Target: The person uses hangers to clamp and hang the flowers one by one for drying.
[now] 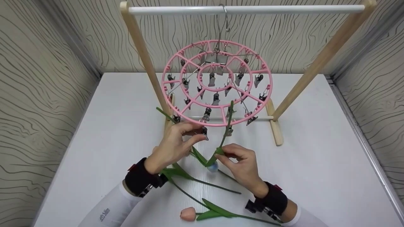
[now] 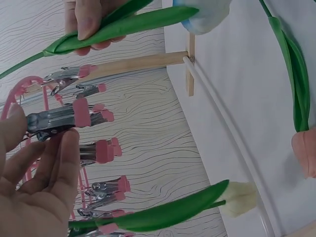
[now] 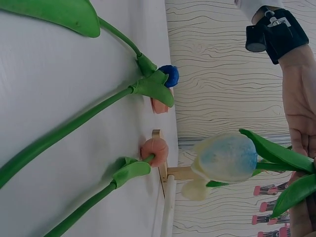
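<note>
At the front rim of a pink round clip hanger (image 1: 217, 125), my left hand (image 1: 173, 142) pinches a metal clip (image 2: 57, 121) with pink tips between thumb and fingers. Whether the clip's tips are apart I cannot tell. My right hand (image 1: 243, 160) holds an artificial tulip (image 3: 229, 158) by its stem and green leaves. Its blue-and-white bloom points down and its stem (image 1: 230, 116) rises in front of the rim, beside the pinched clip. Close to the left hand, a cream tulip (image 2: 239, 199) hangs head down among the clips.
The hanger hangs by a hook (image 1: 224, 19) from the white bar (image 1: 176, 10) of a wooden stand (image 1: 143, 53). On the white table (image 1: 315, 176) lie several artificial tulips, including a peach one (image 1: 188, 214) near the front and a blue one (image 3: 170, 75).
</note>
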Available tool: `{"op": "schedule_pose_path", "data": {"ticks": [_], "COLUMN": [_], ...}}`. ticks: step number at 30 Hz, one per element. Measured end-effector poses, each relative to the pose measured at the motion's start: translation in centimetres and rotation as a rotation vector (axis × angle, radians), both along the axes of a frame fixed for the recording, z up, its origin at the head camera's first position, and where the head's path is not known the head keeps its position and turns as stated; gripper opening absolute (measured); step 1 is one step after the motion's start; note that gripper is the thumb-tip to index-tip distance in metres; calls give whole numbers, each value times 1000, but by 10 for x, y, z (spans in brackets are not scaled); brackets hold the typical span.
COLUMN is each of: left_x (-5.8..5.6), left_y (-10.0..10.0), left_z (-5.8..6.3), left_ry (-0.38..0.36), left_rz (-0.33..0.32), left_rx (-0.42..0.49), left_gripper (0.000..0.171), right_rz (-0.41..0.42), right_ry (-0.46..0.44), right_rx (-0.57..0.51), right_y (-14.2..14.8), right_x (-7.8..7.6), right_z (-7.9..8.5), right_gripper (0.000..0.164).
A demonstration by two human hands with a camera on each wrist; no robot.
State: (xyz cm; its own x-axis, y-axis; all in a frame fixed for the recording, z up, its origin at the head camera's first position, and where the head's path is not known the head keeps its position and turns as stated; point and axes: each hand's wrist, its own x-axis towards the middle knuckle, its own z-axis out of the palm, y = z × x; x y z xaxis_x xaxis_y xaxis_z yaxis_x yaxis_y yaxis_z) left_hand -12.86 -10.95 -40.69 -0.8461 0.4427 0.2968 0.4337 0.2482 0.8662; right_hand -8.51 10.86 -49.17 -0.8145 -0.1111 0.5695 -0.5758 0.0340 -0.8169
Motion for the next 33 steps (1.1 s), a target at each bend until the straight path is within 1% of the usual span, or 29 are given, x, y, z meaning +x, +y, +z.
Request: {"op": "schedule_pose_path", "data": {"ticks": [4, 7, 9, 12, 17, 21, 27, 29, 33], "left_x": [2, 4, 5, 6, 8, 9, 9, 9, 8], "left_y": [3, 5, 6, 8, 10, 11, 12, 12, 12], "left_z": [-1, -1, -1, -2, -3, -3, -4, -4, -4], "left_ry": [-38, -49, -42, -2, 49, 42, 53, 45, 10], "left_rz": [-15, -19, -13, 0, 26, 37, 43, 34, 25], "left_rx": [26, 54, 73, 87, 94, 103, 110, 128, 196], "left_gripper": [22, 23, 23, 24, 23, 23, 21, 20, 15], "right_rz": [-4, -4, -2, 4, 18, 24, 33, 32, 23], "right_ry": [-2, 6, 14, 14, 3, 4, 9, 6, 7], "right_rx": [12, 15, 18, 17, 11, 8, 8, 11, 15], "right_y": [-1, -3, -4, -5, -5, -6, -8, -8, -9], "right_x": [-1, -2, -2, -3, -3, -4, -4, -4, -5], "right_z": [2, 3, 4, 3, 2, 2, 3, 2, 1], "right_gripper": [18, 20, 23, 24, 18, 20, 24, 23, 17]}}
